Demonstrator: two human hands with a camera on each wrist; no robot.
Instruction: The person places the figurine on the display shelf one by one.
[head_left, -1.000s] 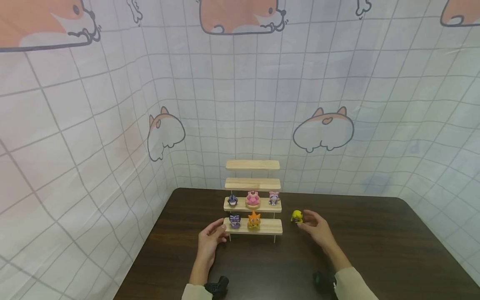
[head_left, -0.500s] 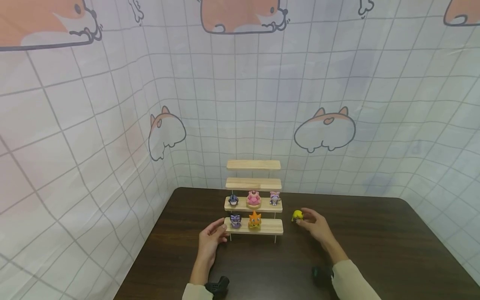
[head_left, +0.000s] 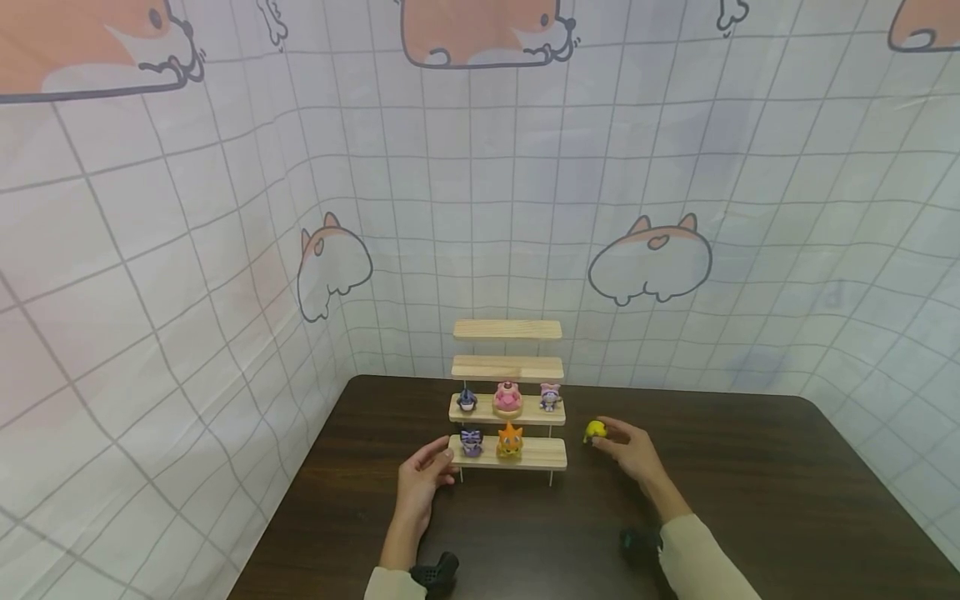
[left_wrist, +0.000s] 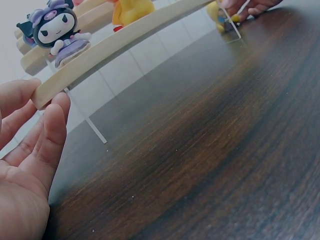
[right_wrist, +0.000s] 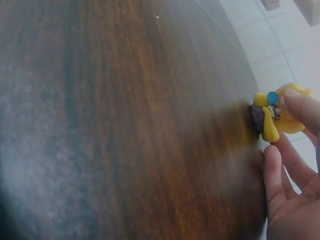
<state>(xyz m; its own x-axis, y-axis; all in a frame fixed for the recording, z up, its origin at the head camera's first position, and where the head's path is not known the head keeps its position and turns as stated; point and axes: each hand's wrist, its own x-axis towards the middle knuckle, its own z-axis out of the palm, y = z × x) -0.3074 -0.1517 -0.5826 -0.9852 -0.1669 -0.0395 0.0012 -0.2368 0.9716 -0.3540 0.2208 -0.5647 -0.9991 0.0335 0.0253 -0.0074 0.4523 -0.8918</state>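
My left hand pinches the left end of the lowest board of a tiered wooden display stand, with fingers above and below the wood in the left wrist view. Right of the stand, my right hand holds a small yellow figurine by its rounded yellow part, low over the table. Purple and blue details show on the figurine in the right wrist view; my fingers hide part of it. A purple-and-black figurine and an orange spiky-headed figurine stand on the lowest board.
One tier up sit a dark blue figurine, a pink figurine and a pink-and-lilac figurine. Two bare boards rise behind them. The dark wooden table meets a grid-patterned cloth backdrop at the back.
My right hand has shifted slightly and closes further over the yellow figurine, which looks tilted compared with one second ago. My left hand keeps its place on the stand.
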